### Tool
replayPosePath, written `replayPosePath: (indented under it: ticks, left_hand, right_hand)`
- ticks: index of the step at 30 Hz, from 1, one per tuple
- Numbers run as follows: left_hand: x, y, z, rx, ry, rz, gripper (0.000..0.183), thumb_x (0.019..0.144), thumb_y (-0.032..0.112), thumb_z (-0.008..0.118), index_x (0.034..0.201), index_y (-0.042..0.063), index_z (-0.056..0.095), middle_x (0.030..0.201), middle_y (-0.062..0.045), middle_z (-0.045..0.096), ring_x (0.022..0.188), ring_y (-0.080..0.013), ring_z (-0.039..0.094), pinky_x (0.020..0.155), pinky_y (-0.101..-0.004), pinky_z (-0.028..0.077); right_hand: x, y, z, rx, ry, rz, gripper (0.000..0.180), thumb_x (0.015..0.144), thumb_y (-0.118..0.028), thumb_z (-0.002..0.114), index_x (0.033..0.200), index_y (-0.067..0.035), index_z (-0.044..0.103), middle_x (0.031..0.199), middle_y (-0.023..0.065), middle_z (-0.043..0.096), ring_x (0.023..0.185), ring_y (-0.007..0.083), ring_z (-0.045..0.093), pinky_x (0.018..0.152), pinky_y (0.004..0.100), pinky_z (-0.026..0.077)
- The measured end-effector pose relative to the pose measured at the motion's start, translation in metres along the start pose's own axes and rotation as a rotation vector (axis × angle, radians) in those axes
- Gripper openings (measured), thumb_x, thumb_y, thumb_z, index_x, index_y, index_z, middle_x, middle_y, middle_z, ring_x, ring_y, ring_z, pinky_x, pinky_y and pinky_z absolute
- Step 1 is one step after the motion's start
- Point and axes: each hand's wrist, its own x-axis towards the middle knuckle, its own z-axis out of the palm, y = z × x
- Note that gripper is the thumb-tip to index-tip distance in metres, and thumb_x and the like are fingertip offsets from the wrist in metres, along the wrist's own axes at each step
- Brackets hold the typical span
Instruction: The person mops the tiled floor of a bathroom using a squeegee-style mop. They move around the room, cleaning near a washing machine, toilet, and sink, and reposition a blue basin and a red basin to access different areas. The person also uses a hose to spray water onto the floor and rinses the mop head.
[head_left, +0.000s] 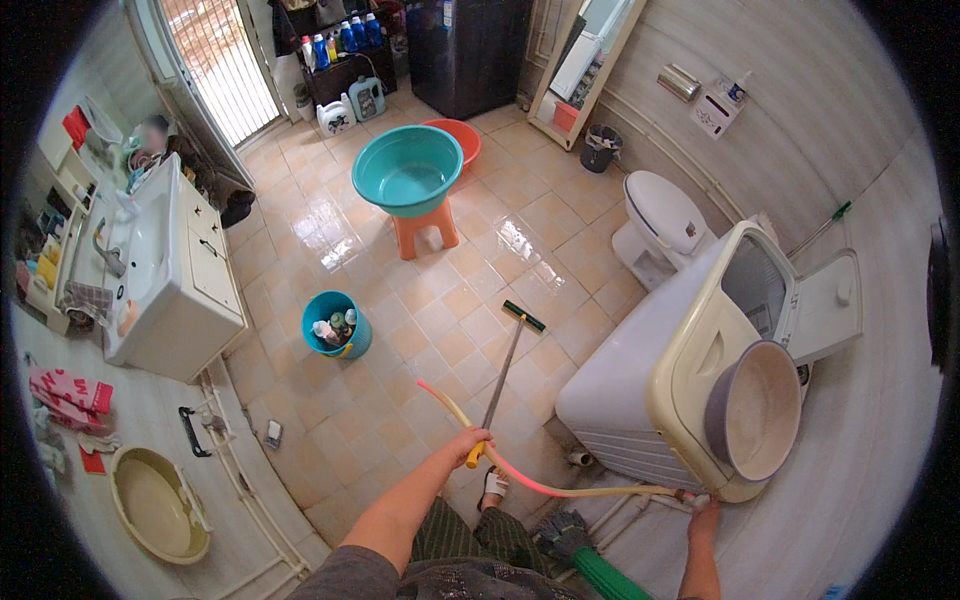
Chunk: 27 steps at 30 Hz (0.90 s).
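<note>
My left hand (470, 445) is closed around the yellow-ended handle of a floor squeegee or sponge mop (504, 367), together with a pink and yellow hose (532, 482). The mop's dark green head (524, 316) rests on the tiled floor. One end of the hose points out over the floor; the other runs right, past the base of the washing machine (637, 352). There my right hand (703, 516) is at a tap or pipe fitting (699, 501) by the wall; its fingers are small and partly hidden. Beside my legs stands a mop with grey strands (564, 534) and a green sleeve.
A teal basin (409, 169) sits on an orange stool (426, 229), with a red basin (465, 141) behind. A blue basket (337, 325) of bottles stands left. The washstand (180, 277) lines the left wall; the toilet (664, 214) and bin (601, 148) are right. Parts of the floor look wet.
</note>
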Motion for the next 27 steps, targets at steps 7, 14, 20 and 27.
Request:
replayPosePath:
  ticks: [7,14,20,27]
  left_hand:
    - [-0.004,0.006,0.008,0.086,-0.021,0.008,0.017,0.069,0.015,0.048,0.077,0.0,0.047,0.076,-0.011,0.054,0.062,-0.0187,0.053,0.053,-0.0263,0.044]
    - [-0.005,-0.002,0.008,0.047,-0.024,0.006,0.022,0.068,0.017,0.048,0.082,0.0,0.046,0.073,-0.01,0.053,0.064,-0.0176,0.053,0.057,-0.0259,0.043]
    - [-0.01,0.004,-0.001,-0.022,-0.053,-0.029,0.022,0.072,0.017,0.046,0.088,0.003,0.045,0.079,-0.01,0.053,0.072,-0.0185,0.054,0.063,-0.0274,0.045]
    - [-0.011,-0.004,-0.029,-0.155,-0.14,-0.063,0.033,0.073,0.017,0.049,0.103,0.006,0.041,0.099,-0.004,0.048,0.091,-0.0156,0.048,0.076,-0.0287,0.042]
  right_hand:
    - [-0.012,-0.057,0.028,-0.142,-0.861,0.172,0.039,0.066,-0.029,0.057,0.091,0.001,0.053,0.075,0.0124,0.058,0.067,0.0216,0.056,0.062,0.0296,0.043]
    - [0.034,-0.267,0.173,0.628,-0.806,-0.19,0.026,0.076,-0.019,0.047,0.092,0.001,0.052,0.078,0.0079,0.057,0.071,0.0148,0.054,0.062,0.0244,0.042]
    - [0.011,-0.405,0.254,0.85,-1.695,0.2,0.04,0.08,-0.035,0.036,0.11,-0.009,0.04,0.106,0.0048,0.048,0.097,0.0151,0.044,0.083,0.0329,0.034]
    - [-0.006,-0.455,0.325,1.234,-2.02,0.282,0.047,0.077,-0.045,0.04,0.106,-0.008,0.045,0.093,0.0049,0.053,0.082,0.0149,0.051,0.072,0.0303,0.042]
